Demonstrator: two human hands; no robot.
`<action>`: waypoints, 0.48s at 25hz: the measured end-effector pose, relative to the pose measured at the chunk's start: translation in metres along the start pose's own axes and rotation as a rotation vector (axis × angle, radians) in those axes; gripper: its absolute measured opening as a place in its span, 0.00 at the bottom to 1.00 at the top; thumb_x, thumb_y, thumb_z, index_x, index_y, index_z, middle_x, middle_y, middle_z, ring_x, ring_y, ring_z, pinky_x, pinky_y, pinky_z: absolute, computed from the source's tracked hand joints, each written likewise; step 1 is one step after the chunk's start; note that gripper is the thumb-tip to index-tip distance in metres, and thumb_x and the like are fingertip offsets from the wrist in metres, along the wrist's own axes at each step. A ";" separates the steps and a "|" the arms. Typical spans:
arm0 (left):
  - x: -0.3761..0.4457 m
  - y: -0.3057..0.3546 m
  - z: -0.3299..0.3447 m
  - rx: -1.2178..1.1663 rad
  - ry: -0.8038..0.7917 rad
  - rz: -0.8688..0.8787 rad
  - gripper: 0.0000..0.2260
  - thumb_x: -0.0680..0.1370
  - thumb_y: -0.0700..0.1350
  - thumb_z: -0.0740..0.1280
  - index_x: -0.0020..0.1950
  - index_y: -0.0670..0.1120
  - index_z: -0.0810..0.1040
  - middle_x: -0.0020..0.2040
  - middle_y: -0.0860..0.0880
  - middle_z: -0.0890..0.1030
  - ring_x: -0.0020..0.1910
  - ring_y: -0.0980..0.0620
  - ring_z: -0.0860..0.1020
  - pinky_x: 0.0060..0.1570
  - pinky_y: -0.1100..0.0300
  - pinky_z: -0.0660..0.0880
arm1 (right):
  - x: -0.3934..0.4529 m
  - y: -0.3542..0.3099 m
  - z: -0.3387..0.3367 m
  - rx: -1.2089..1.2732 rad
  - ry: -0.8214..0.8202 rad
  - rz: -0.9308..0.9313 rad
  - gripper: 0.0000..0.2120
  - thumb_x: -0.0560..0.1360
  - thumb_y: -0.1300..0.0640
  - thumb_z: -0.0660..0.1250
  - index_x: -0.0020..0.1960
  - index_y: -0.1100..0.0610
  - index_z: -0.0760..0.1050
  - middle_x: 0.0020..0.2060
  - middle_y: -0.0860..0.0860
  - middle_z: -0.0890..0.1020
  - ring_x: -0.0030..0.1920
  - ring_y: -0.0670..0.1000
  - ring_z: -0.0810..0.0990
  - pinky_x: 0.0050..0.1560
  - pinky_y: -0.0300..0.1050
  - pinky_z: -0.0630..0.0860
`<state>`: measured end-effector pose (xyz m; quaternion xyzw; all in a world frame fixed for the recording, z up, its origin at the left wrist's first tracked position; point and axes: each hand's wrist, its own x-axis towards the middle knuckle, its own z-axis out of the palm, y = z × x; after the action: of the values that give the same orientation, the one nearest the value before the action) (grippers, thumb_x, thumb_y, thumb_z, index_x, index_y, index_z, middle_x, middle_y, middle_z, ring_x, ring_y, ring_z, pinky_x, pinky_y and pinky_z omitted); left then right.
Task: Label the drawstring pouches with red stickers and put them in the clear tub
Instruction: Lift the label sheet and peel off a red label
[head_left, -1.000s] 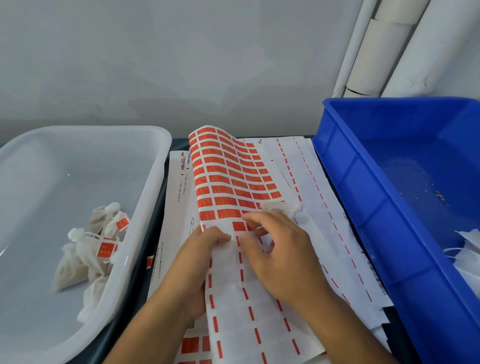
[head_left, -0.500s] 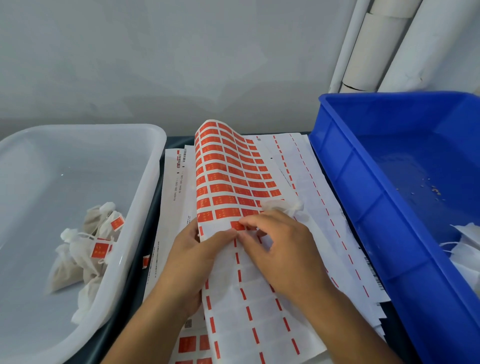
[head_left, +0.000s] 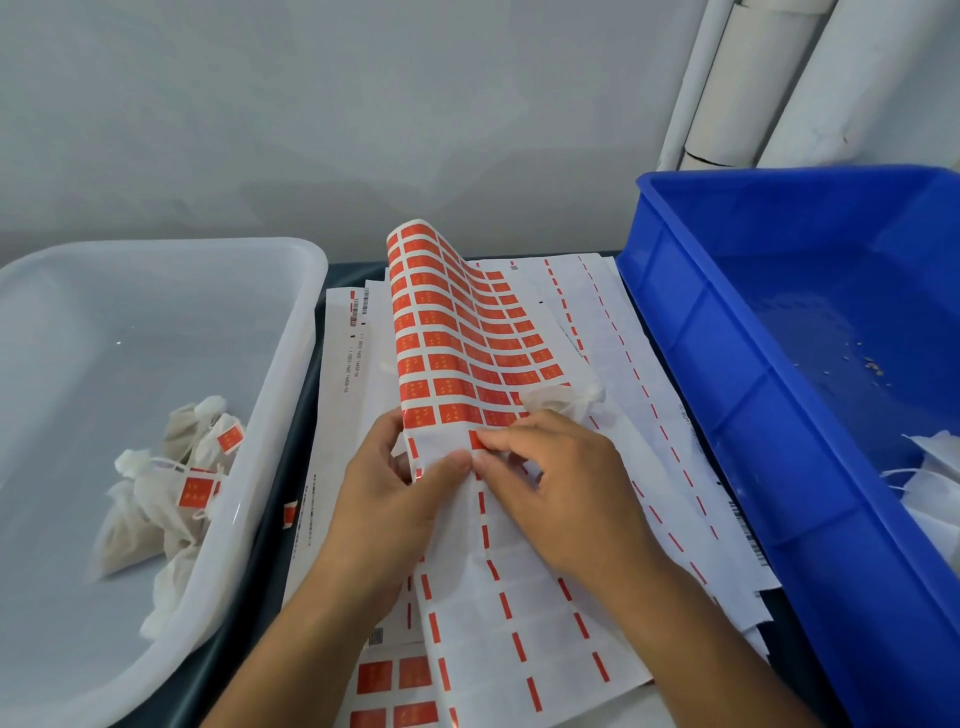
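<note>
At the sheet's centre, a red sticker (head_left: 475, 439) at the edge of the printed rows is pinched between the right hand's (head_left: 558, 483) thumb and forefinger (head_left: 498, 441), its corner apparently being picked loose. The other right fingers are curled over a small white drawstring pouch (head_left: 563, 401), whose gathered top shows just beyond the knuckles; whether the pouch is gripped or only pressed onto the paper cannot be told. The left hand (head_left: 395, 499) is clamped on the curled white sticker sheet (head_left: 447, 332), thumb on top just beside the right fingertips and the remaining fingers underneath, so the paper is held taut.

Compared with a second ago, the left hand has been slid up the sheet and its thumb brought almost against the right fingertips, and the far end of the sheet is curled higher. This is read as peeling now underway rather than searching. The sticker is not yet free and the pouch is unlabelled.

Below the grip, the sheet is stripped to thin red dashes. More spent white backing sheets (head_left: 639, 364) are fanned out underneath on the dark table (head_left: 291, 467).

In the clear plastic tub (head_left: 291, 364) to the left, a cluster of labelled pouches (head_left: 171, 483) is piled, each with a red label. In the blue plastic crate (head_left: 779, 415) to the right, unlabelled white pouches (head_left: 935, 478) are waiting at the near corner.
</note>
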<state>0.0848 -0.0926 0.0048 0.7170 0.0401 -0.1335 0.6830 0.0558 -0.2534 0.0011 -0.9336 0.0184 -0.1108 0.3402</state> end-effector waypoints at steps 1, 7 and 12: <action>0.000 -0.001 0.000 0.022 0.008 0.017 0.19 0.73 0.53 0.75 0.61 0.63 0.74 0.50 0.60 0.86 0.43 0.51 0.87 0.38 0.51 0.85 | 0.000 0.000 0.000 0.006 -0.002 0.004 0.27 0.73 0.33 0.60 0.64 0.44 0.81 0.60 0.41 0.83 0.57 0.46 0.82 0.60 0.31 0.62; -0.003 0.004 0.002 0.037 -0.010 0.070 0.20 0.72 0.54 0.75 0.61 0.64 0.74 0.51 0.61 0.85 0.45 0.52 0.87 0.38 0.54 0.84 | 0.000 0.001 -0.003 0.000 -0.003 -0.020 0.25 0.74 0.33 0.59 0.63 0.44 0.82 0.58 0.41 0.84 0.53 0.41 0.80 0.57 0.25 0.61; -0.004 0.005 0.002 0.037 -0.016 0.070 0.22 0.69 0.58 0.75 0.61 0.67 0.73 0.52 0.61 0.85 0.44 0.51 0.87 0.38 0.51 0.84 | -0.001 -0.001 -0.006 0.014 -0.008 -0.055 0.22 0.75 0.35 0.61 0.60 0.45 0.83 0.55 0.41 0.84 0.49 0.40 0.79 0.59 0.31 0.70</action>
<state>0.0818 -0.0944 0.0106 0.7294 0.0072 -0.1160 0.6741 0.0539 -0.2562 0.0056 -0.9317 -0.0095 -0.1166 0.3437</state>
